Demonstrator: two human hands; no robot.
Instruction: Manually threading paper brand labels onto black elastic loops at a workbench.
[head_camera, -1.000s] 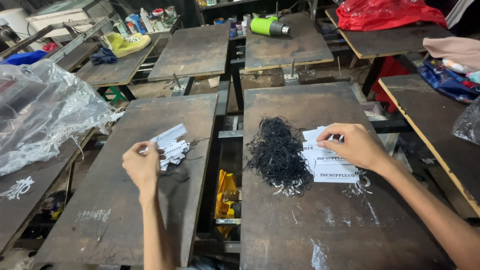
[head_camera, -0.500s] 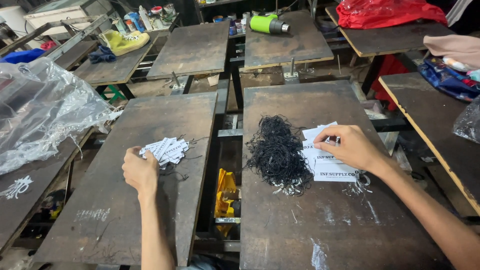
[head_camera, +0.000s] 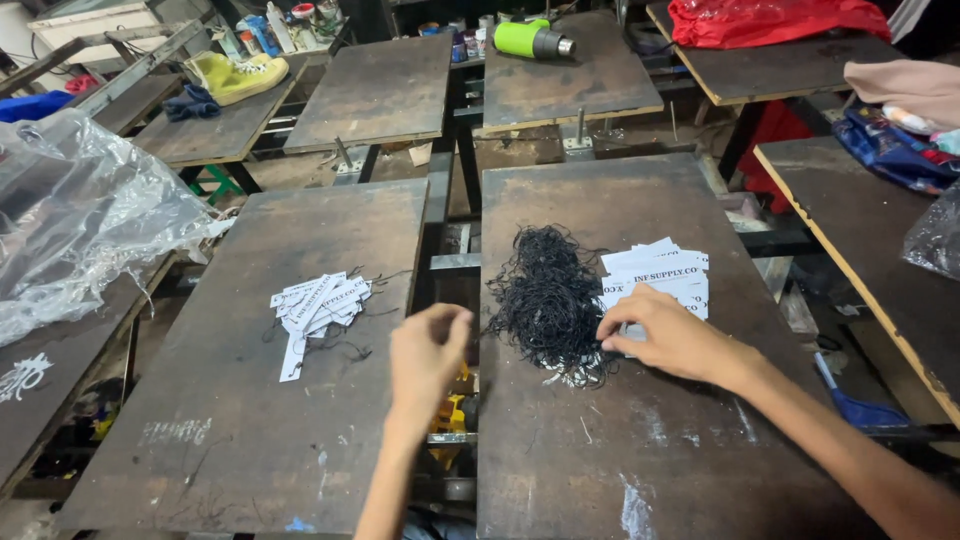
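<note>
Your left hand (head_camera: 425, 355) hangs over the gap between the two near dark boards, palm turned away from the camera, forearm coming up from the bottom edge. Fingers are loosely curled with tips bunched toward the thumb; can't tell if they pinch anything. It touches neither board.

Your right hand (head_camera: 672, 335) lies flat on the right board (head_camera: 640, 450), forearm running in from the lower right corner. Fingers are spread and pressed onto the near edge of the white tag stack (head_camera: 660, 275), index tip right at the edge of the tangle of black strings (head_camera: 550, 300). Nothing is gripped, it's a flat press.

The strings sit mid-board, just left of the tag stack, touching it.

On the left board (head_camera: 230, 420), a fanned pile of strung white tags (head_camera: 318, 303) lies well apart from your left hand, with black strings trailing off it.

Crumpled clear plastic sheet (head_camera: 80, 220) at far left. Green heat gun (head_camera: 535, 40) on a far board.
</note>
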